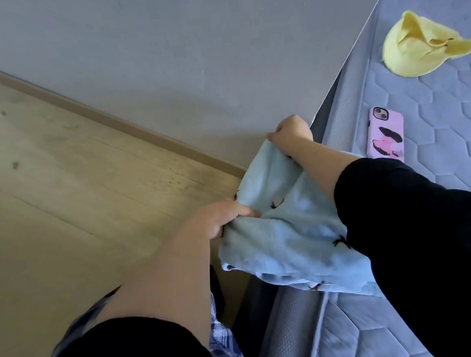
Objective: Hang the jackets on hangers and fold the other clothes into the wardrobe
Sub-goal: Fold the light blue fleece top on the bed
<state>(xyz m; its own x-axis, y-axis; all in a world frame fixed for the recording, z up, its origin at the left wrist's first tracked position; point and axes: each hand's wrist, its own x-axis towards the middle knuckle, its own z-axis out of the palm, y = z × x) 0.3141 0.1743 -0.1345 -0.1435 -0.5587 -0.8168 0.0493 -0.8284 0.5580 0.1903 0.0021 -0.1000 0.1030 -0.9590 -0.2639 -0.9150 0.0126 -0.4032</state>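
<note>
A light blue fleece garment (289, 230) with small black marks hangs over the mattress edge, stretched between both hands. My left hand (221, 217) pinches its near upper edge with thumb and curled fingers. My right hand (289, 130) grips the far upper edge, close to the grey wall. A crumpled yellow garment (418, 45) lies farther back on the mattress. No hangers or wardrobe are in view.
A quilted grey mattress (444, 162) fills the right side. A phone in a pink case (385, 135) lies on it near my right forearm. A grey wall panel (186, 52) stands ahead, with a wooden floor (54, 182) on the left.
</note>
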